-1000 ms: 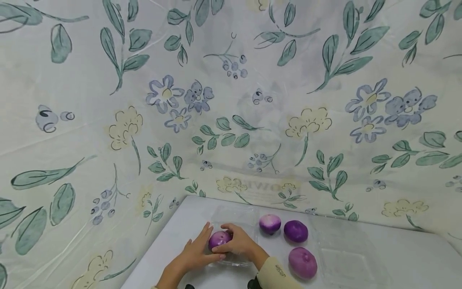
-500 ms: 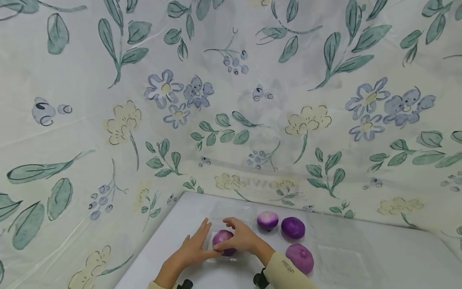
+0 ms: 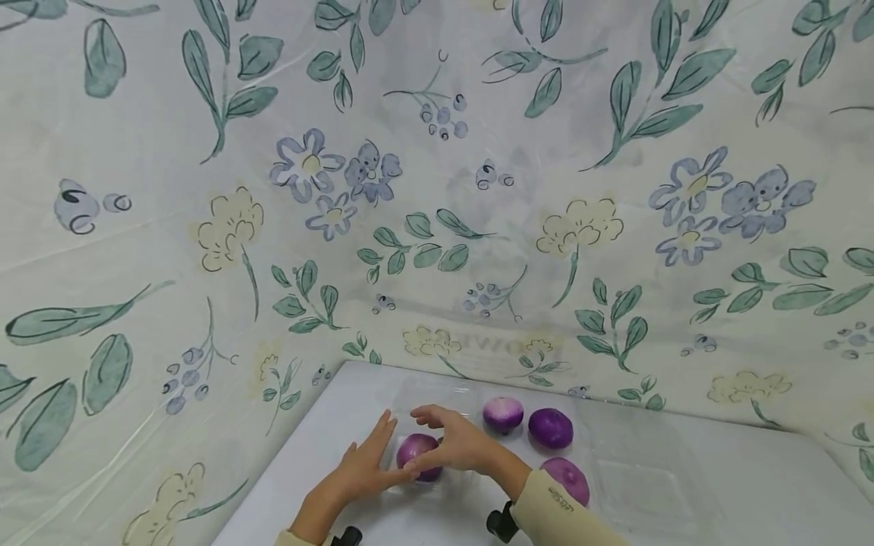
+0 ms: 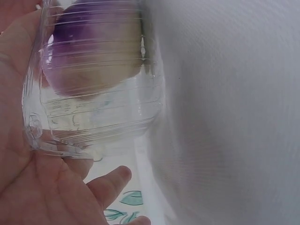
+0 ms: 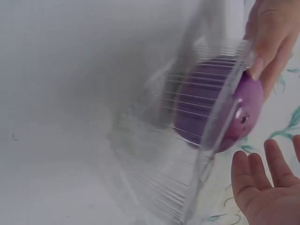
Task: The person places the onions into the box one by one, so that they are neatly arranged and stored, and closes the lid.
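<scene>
Straight and spread, palm side against the left rim of the transparent container [image 4: 105, 112]: the left hand [image 3: 362, 470], relaxed, just pressing lightly alongside. Loosely arched and ungripped, over the container's right and far side: the right hand [image 3: 460, 447], thumb crossing the front of the purple onion [image 3: 413, 446] in the head view. Touching the skin there or only passing before it: impossible to tell. Visible in the right wrist view: a gap between fingertips [image 5: 241, 171] and onion.

Inside the container, rounded top above the rim: that same onion.

Behind the container, up toward the table's back edge and the floral sheet [image 3: 423, 189]: a flat transparent panel [image 3: 437, 393]. Right of the container, past a narrow strip of white table [image 3: 765, 485]: a pale-topped onion [image 3: 503, 415], then a dark onion [image 3: 551, 429] just beside it; nearer the front, partly behind the right sleeve [image 3: 563, 509], a pinkish onion [image 3: 568, 479]. Farther right of the container, well apart: a second transparent tray [image 3: 645, 485], with broad tabletop beyond. Left of the container, past the knuckles: tabletop up to the slanting left edge. In front of the container: more tabletop between the forearms.
</scene>
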A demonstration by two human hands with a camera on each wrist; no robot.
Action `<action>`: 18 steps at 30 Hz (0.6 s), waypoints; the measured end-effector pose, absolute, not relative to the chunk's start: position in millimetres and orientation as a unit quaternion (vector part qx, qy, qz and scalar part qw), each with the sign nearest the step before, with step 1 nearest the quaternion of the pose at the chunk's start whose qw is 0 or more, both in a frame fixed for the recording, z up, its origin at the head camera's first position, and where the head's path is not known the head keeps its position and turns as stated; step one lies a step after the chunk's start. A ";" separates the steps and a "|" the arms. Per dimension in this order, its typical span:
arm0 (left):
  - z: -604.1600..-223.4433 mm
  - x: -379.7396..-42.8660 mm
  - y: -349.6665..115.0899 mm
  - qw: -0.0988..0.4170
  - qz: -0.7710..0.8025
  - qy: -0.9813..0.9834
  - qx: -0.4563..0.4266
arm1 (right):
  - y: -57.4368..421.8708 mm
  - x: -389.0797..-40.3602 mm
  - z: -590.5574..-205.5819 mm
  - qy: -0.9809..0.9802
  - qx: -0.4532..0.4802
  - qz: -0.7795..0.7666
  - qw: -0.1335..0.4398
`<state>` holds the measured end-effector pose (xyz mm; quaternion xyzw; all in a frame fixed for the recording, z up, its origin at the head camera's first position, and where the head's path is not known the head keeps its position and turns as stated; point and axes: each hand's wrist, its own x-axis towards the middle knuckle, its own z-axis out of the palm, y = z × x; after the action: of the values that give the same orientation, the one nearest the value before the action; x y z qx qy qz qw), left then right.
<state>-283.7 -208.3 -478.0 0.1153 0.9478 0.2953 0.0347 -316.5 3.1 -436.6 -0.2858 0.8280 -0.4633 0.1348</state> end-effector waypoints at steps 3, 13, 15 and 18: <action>-477.5 -282.9 -209.3 0.033 0.299 0.947 0.115 | 3.4 -316.1 -431.4 0.823 -0.301 -0.463 0.134; -478.1 -282.8 -210.4 0.027 0.306 0.945 0.112 | 19.9 -321.2 -419.0 0.819 -0.305 -0.471 0.119; -479.2 -283.3 -209.9 0.028 0.310 0.944 0.110 | 23.1 -320.9 -417.8 0.817 -0.308 -0.474 0.116; -480.3 -282.8 -208.8 0.031 0.319 0.941 0.110 | 27.7 -320.6 -414.5 0.814 -0.309 -0.479 0.117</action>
<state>-282.8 -208.8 -480.3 0.1102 0.9409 0.3188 0.0308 -320.6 27.7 -414.5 -0.3087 0.8136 -0.4786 0.1172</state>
